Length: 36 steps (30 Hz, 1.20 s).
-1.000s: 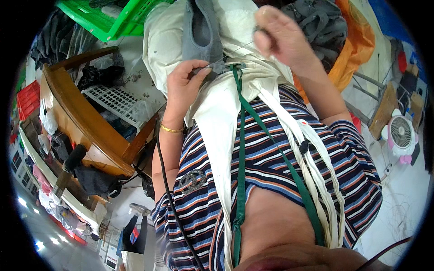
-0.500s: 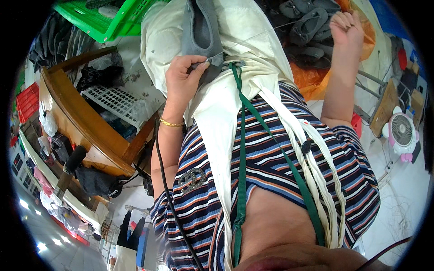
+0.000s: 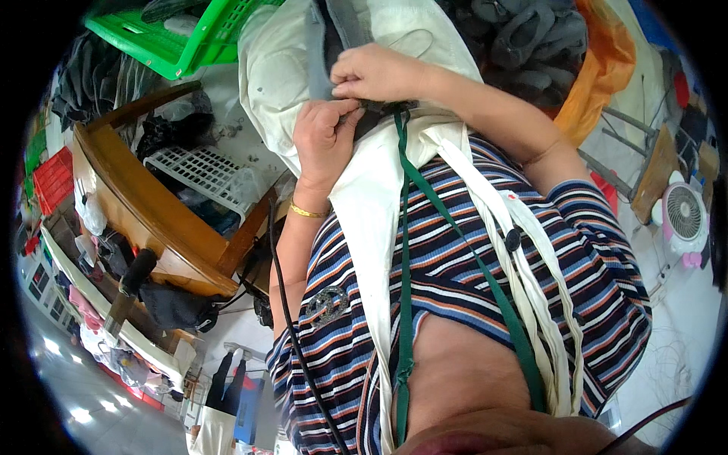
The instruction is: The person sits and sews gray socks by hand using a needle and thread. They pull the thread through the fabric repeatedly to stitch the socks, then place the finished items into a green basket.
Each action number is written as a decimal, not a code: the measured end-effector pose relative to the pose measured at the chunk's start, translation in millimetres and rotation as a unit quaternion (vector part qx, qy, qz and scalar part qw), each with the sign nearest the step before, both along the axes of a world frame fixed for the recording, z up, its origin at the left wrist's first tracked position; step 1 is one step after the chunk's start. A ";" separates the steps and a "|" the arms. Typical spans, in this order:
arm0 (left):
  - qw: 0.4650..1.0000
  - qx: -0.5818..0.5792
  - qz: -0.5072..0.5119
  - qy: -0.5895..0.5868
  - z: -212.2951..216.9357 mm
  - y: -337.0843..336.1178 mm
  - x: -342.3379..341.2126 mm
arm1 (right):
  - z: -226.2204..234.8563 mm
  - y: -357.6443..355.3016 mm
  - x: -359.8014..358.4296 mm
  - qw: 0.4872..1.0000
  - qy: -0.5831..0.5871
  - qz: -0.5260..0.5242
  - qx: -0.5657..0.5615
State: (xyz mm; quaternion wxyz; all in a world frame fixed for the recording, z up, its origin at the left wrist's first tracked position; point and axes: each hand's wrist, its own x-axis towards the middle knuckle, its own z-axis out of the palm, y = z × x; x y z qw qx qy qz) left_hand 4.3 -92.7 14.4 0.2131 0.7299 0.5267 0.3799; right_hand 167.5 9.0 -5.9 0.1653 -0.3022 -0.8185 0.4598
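From the head view, here are two bare hands close together over one grey, soft fabric shoe with a long open mouth [image 3: 319, 67]. It lies lengthwise on the lap, on one off-white cloth apron [image 3: 274, 57], its near end right at the fingers. The left hand [image 3: 326, 138] is closed, thumb and index finger pinched together at that near end, gripping the shoe's edge. The right hand [image 3: 379, 73] comes across from the other side, fingers bent and partly closed, fingertips down at the shoe's opening; whether it grips anything small, I cannot tell. Just beyond it, one thin, pale loop of thread [image 3: 413, 31] curves over the apron.

One gold-coloured bracelet [image 3: 307, 211] circles the left wrist, and one green fabric strap [image 3: 404, 227] runs down the front of one striped knit shirt [image 3: 470, 265].

Over on the right, one orange sack [image 3: 603, 68] stands open beside several dark grey shoes [image 3: 523, 38], overlapping too much to count. Further out sits one pink-and-white round fan [image 3: 684, 211]. On the left: one bright green plastic crate [image 3: 184, 53], one white plastic grid basket [image 3: 201, 171], one curved brown varnished wooden frame [image 3: 155, 205], one red plastic crate [image 3: 53, 182]. Low in the background, one other person [image 3: 220, 417] stands.
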 end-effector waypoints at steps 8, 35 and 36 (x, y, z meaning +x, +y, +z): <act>0.995 -0.082 0.055 -0.012 1.0 -8.3 2.8 | -7.2 12.3 -1.7 0.995 0.063 0.081 -0.004; 0.998 0.032 0.039 0.035 -11.6 -20.7 -10.2 | 11.0 -33.2 28.3 0.999 0.021 -0.012 0.033; 0.998 0.034 0.039 0.036 -12.2 -20.7 -10.1 | 12.2 -33.2 28.2 0.999 0.011 -0.010 0.033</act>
